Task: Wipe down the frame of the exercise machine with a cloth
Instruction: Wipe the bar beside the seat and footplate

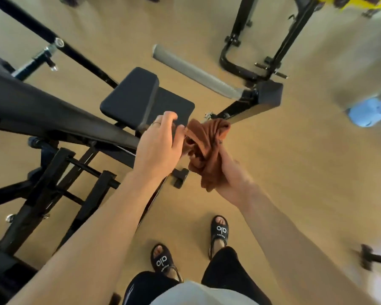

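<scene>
— Where's the cloth now?

— Bunched in the right hand, held in the air in front of the black frame of the machine, just past the seat pad. The fingers of that hand are closed round the lower folds; the top flops loose.

— And the left hand?

— Its fingers are loosely curled, the thumb and fingertips touching the cloth's near edge (pinching it or only brushing it, I can't tell).

— How will it handle?

— Soft and light, I'd say, limp as a rag. It won't slip, but a loose wad wipes badly. I'd flatten it over the palm and wrap it round the tube, gripping through the middle rather than by a corner.
</scene>
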Tool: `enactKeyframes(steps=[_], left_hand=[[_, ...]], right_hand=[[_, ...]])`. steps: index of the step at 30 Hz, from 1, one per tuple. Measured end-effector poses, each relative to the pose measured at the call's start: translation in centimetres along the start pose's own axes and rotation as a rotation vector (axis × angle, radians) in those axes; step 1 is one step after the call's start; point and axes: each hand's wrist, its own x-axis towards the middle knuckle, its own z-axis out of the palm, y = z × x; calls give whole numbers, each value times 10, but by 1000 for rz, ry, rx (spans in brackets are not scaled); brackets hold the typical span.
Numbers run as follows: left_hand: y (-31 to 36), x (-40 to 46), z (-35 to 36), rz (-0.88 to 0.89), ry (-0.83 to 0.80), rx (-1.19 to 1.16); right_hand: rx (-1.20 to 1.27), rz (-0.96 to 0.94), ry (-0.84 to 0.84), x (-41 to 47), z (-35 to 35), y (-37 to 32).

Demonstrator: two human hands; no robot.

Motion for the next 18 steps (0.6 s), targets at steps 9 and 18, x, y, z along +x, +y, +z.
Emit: enactKeyframes(steps=[9, 18], left_hand=[[115, 30, 27, 197, 362, -62], [147, 39, 79, 176, 292, 137]], right_hand=[[149, -148, -80, -21, -87, -80], [-10, -180, 6, -3, -119, -145]])
